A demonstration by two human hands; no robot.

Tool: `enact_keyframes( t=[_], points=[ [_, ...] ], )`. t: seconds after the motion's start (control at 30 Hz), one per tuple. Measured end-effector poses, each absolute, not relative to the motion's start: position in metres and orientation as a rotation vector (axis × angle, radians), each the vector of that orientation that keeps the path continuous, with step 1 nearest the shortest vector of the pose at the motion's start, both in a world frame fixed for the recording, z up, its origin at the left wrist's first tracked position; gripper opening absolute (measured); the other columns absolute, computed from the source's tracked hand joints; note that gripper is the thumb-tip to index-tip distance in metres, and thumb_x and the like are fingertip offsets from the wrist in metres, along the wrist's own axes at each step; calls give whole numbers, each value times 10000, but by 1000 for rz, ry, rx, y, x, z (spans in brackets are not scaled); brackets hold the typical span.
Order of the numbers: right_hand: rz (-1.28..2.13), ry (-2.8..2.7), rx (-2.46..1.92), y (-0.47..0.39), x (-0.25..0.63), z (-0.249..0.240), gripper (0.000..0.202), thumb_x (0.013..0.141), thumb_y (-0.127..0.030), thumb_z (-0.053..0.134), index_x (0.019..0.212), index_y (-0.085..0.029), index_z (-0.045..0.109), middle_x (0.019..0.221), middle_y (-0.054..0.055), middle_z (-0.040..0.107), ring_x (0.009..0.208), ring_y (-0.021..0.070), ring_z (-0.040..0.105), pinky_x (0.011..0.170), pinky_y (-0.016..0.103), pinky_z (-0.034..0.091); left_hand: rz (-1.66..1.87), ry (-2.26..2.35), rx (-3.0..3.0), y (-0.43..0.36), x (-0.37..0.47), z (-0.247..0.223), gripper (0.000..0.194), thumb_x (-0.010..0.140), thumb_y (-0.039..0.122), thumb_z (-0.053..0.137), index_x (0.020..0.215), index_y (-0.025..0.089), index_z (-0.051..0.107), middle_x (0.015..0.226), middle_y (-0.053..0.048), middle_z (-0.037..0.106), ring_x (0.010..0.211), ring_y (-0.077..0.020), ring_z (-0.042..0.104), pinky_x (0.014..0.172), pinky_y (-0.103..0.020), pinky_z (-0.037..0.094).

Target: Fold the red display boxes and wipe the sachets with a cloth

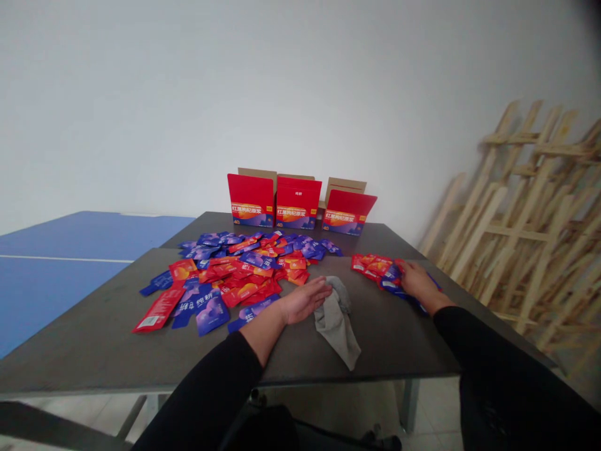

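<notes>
Fingers of your right hand (417, 282) half-curl at sachets (372, 268) on the table's (399, 341) right (hold unconfirmed); your left hand (303, 302), open beside the cloth (339, 329), grips nothing visible. Keep pressure light.

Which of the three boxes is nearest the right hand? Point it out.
The right-end box is nearest the right hand; the middle box and the left-end box stand farther from that hand.

Packets (244, 269) partly hidden (overlapping), wooden frames (516, 232) blurred, cropped right
</notes>
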State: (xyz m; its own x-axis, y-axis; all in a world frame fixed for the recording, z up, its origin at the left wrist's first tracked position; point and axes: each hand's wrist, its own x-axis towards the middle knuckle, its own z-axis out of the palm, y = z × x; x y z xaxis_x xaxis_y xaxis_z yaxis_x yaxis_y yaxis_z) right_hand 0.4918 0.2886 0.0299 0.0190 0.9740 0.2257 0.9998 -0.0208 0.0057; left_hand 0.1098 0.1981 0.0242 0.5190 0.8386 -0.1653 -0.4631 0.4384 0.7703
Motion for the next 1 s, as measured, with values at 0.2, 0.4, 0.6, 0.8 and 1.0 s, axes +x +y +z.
enact_keyframes(
  t=[0.2,0.4,0.6,0.8,1.0],
  points=[
    [-242,-2042,-2255,284,481,31,617,943,-579,311,1362,-182,528,1404,180,497,1288,335,465,1045,501,341,890,568,724,196,110,23,584,786,260,742,1312,182,500,1310,-144,570,1249,-190,525,1099,-310,296],
    [-412,-2035,-2066,276,427,57,490,943,-464,388,1237,-154,628,1276,183,583,1188,317,518,1000,447,368,893,591,749,197,112,23,540,755,212,761,1250,187,546,1216,-120,615,1190,-184,555,1066,-297,317],
    [299,-2139,-1598,279,310,68,253,888,-285,505,844,-156,719,898,96,718,850,192,625,758,261,435,903,689,926,200,115,11,469,737,154,737,1180,182,586,1168,-99,612,1087,-191,574,1008,-316,365],
    [592,-2009,-1624,309,221,52,242,839,-311,611,683,-141,685,666,35,682,623,133,583,555,215,386,884,623,1126,203,117,0,479,737,143,721,1190,186,573,1151,-105,606,1096,-193,553,996,-331,368],
    [839,-1642,-1817,326,194,44,191,796,-274,718,715,-115,649,593,7,607,561,119,553,529,223,405,849,483,1165,203,119,4,527,707,200,767,1195,207,567,1133,-85,633,1108,-199,561,1006,-351,367]
  ],
)
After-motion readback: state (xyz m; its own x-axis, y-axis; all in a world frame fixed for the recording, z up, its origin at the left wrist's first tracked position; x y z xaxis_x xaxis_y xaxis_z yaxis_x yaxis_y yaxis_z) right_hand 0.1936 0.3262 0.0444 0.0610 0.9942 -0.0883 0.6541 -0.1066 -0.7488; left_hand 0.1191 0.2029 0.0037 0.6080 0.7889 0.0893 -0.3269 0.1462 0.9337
